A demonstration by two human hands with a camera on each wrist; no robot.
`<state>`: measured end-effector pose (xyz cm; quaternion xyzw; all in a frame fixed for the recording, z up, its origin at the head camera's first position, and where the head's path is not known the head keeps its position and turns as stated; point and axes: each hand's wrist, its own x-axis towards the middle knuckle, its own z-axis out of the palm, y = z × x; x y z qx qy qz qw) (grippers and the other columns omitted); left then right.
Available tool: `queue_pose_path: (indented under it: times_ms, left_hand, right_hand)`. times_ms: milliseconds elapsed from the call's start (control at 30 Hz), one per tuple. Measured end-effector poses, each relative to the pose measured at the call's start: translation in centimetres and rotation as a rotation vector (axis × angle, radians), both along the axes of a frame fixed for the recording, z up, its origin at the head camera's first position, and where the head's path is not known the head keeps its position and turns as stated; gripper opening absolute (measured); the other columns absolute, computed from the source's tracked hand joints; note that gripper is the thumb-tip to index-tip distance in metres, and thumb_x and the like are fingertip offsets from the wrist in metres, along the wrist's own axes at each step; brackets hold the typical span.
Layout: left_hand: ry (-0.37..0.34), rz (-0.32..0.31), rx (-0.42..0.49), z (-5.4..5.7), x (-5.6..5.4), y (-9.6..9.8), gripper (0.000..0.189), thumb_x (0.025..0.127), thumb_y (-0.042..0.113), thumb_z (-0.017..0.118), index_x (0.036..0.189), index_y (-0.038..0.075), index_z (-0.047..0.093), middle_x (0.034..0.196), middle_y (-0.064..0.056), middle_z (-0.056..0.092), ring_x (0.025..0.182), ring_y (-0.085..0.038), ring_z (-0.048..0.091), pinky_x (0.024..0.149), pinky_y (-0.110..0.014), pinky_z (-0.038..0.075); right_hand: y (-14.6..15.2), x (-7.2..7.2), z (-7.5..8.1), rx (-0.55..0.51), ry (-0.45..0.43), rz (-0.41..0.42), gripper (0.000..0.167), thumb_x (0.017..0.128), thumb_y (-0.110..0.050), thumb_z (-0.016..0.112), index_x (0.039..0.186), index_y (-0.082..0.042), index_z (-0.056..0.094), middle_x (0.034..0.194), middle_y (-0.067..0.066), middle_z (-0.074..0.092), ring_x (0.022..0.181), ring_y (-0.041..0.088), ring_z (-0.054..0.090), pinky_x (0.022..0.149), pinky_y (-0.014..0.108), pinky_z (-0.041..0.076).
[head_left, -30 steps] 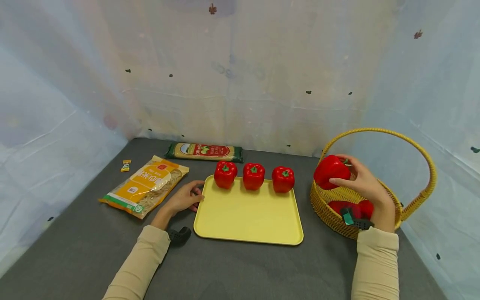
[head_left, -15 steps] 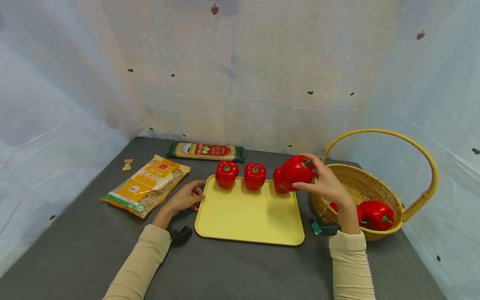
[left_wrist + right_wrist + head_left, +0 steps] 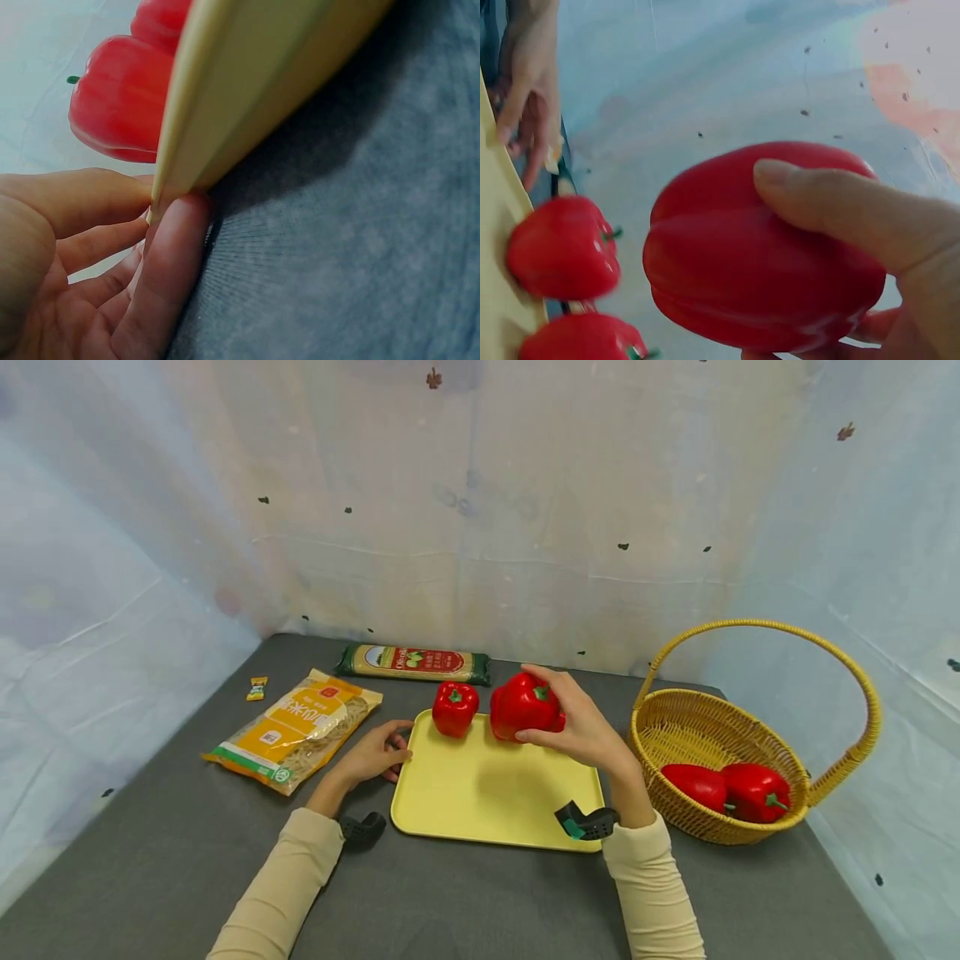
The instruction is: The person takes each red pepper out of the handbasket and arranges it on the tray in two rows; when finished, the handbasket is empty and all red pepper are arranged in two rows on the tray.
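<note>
My left hand [image 3: 371, 753] pinches the left rim of a pale yellow tray [image 3: 480, 793]; in the left wrist view, thumb and finger meet across its edge. Above the tray's far side, my right hand [image 3: 581, 718] grips a red bell pepper [image 3: 750, 255] with a green stem, thumb on its near side. One bell pepper [image 3: 455, 710] stands upright at the tray's far left corner. Others along the far edge are largely hidden behind the held pepper in the head view. A yellow wicker basket [image 3: 652, 777] at the right holds two more red bell peppers [image 3: 753, 793].
Left of the tray lies a yellow and clear food bag [image 3: 296, 727], with a small yellow wrapped candy [image 3: 257, 688] behind it. A long green and red packet [image 3: 412, 663] lies at the back. The basket's tall handle [image 3: 765, 623] arches upward.
My right hand has lifted the bell pepper out of the basket and carried it left over the tray. My left hand stays on the tray's rim.
</note>
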<state>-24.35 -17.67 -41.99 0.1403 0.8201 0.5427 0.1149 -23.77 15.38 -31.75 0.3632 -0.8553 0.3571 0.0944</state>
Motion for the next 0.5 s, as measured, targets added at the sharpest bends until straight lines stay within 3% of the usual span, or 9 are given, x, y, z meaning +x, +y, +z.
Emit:
queue_pose_path:
  times_ms: [233,500]
  left_hand:
    - [0.003,0.004,0.005,0.2,0.2,-0.1,0.055,0.091,0.002,0.055,0.14,-0.008,0.031,0.094,-0.021,0.05,0.065,-0.022,0.055,0.055,-0.035,0.055]
    - [-0.002,-0.005,0.007,0.2,0.1,0.0,0.054,0.091,0.001,0.055,0.139,-0.008,0.031,0.095,-0.022,0.05,0.065,-0.021,0.056,0.056,-0.036,0.056]
  right_hand:
    - [-2.8,0.3,-0.9,0.011,-0.018,-0.01,0.086,0.073,-0.027,0.081,0.144,-0.022,0.032,0.13,0.005,0.043,0.119,0.02,0.042,0.089,0.043,0.05]
    - [-5.4,-0.2,-3.3,0.056,-0.049,-0.02,0.086,0.07,-0.025,0.083,0.141,-0.013,0.036,0.134,0.005,0.045,0.122,0.02,0.041,0.094,0.043,0.046]
